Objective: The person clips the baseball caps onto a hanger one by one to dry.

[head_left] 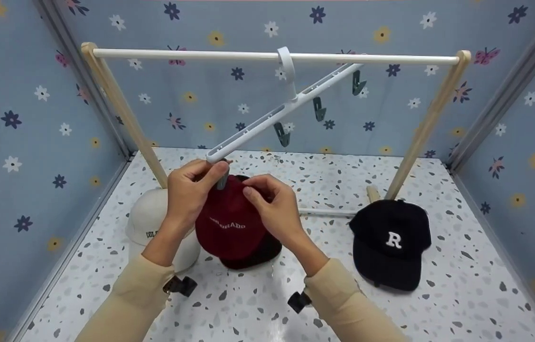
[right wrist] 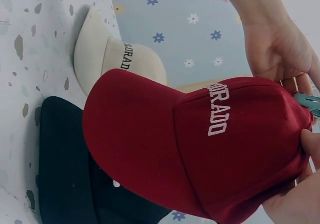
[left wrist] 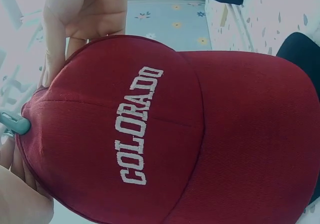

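A dark red baseball cap (head_left: 229,223) with white lettering hangs brim down below the near end of a white clip hanger (head_left: 248,135). A grey-green clip (left wrist: 16,123) sits over the cap's upper edge. My left hand (head_left: 190,192) grips the clip with thumb and forefinger at the hanger's tip. On the other side of the clip, my right hand (head_left: 274,204) pinches the cap's edge between thumb and fingers. In the right wrist view, parts of the left hand's fingers are hidden behind the cap and clip.
The hanger hooks over the white rail (head_left: 177,54) of a wooden-legged rack. Several other clips hang from it. A cream cap (head_left: 146,213) lies at left, a dark cap (head_left: 258,254) behind the red one, and a black cap (head_left: 388,242) with a white R at right.
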The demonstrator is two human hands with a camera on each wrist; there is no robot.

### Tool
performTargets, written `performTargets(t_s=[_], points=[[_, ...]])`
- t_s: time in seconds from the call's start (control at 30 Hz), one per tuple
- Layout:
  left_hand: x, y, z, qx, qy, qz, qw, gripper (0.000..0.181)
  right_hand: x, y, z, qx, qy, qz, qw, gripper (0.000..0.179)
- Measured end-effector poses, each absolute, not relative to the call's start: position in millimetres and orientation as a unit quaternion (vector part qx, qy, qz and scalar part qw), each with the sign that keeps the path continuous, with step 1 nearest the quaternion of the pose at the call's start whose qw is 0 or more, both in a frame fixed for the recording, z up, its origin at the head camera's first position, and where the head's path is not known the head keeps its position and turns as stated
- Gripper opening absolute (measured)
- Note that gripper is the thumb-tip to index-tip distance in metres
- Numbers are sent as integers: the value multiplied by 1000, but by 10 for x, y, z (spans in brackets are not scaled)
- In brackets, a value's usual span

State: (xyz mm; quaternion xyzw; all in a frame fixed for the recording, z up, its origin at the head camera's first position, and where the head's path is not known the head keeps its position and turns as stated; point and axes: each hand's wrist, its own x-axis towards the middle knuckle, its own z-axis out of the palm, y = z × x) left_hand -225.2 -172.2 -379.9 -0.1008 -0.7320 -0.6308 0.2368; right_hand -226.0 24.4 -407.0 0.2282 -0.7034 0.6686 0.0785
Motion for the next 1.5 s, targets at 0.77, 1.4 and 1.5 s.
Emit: performTargets(t_s=[0.77,1.4,1.5], points=[[-2336,-1931,-3939,-65,-757,-603,241,25,-2264,183,-4159,265,-745,611,27,34],[-2369,-2021,-4028,-12,-762,-592,264,25,-2293,184,-4251,324,-781,532,33,49],[-2378,-2050,-4043,-10,-763,-588,269,26,-2299,192,-4274,322,-785,528,35,49]])
